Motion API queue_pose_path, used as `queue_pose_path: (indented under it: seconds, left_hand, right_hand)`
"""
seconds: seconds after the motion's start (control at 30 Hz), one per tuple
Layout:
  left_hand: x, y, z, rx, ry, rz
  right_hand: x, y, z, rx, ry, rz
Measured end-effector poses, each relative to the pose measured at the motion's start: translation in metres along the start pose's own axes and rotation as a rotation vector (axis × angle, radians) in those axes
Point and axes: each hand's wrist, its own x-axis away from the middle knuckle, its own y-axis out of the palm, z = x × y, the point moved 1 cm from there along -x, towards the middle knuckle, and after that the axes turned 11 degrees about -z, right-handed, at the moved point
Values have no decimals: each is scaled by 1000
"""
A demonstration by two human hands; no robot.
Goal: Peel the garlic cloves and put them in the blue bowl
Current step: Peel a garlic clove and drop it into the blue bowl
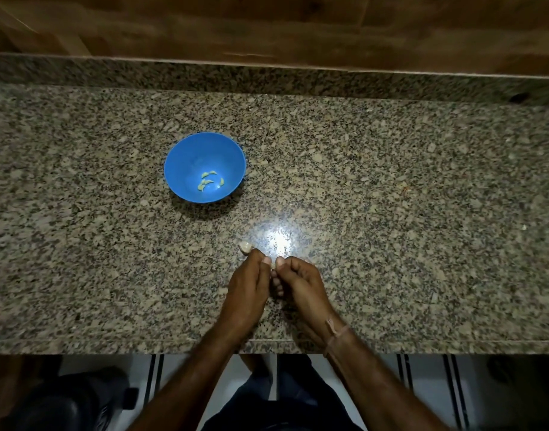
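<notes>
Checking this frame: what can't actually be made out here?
1. Head view: the garlic clove pinched between the left hand and right hand is almost wholly hidden by the fingertips; peeled or not is unclear.
2. Head view: the pale piece by the left fingertips is small and blurred; clove or skin is unclear.
3. Head view: the peeled cloves in the blue bowl are too small to count.

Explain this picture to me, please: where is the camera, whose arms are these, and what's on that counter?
No machine here: a person wears one camera on the head, looking down at their own arms. The left hand and right hand meet over a speckled stone counter, together pinching something small, probably a garlic clove, mostly hidden by the fingers. Another pale piece lies by the left hand. Farther off stands a blue bowl holding a few peeled cloves.
</notes>
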Motion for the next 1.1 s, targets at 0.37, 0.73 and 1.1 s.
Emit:
queue_pose_path:
  seconds: [0.37, 0.73, 1.1]
  left_hand:
    - [3, 0, 8, 214, -73, 128]
    - [8, -2, 7, 312, -79, 173]
    - [5, 1, 6, 276, -123, 157]
  right_hand:
    - [-6, -6, 5, -68, -25, 123]
    - [-5, -6, 12, -120, -28, 144]
    - [-4, 0, 13, -126, -38, 183]
